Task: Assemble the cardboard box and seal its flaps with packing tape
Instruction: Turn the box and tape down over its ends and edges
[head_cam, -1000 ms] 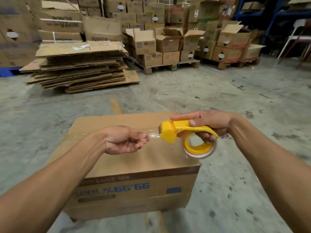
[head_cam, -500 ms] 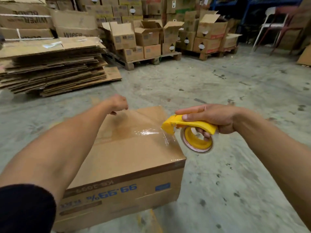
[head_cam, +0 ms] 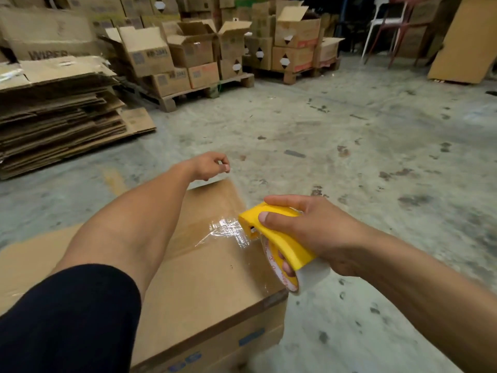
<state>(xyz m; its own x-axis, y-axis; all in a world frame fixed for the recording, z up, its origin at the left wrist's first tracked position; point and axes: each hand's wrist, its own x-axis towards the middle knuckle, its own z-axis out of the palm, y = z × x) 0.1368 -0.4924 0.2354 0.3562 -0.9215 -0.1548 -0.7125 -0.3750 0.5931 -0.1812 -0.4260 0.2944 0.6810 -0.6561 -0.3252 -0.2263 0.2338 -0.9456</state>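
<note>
Currently I see the left hand (head_cam: 208,165) pinching clear tape (head_cam: 228,230) past the cardboard box (head_cam: 204,278) far edge on the floor; the right hand (head_cam: 309,230) grips the yellow tape dispenser (head_cam: 277,238) above its top.

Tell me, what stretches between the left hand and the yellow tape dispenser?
In the head view, a strip of clear packing tape runs from the left hand above the cardboard box back to the yellow dispenser, gripped by the right hand.

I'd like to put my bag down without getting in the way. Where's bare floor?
Bare concrete floor lies right of the cardboard box, up to the pallets. It is crowded at far left with flattened cardboard, and over the box, where both hands stretch tape.
</note>
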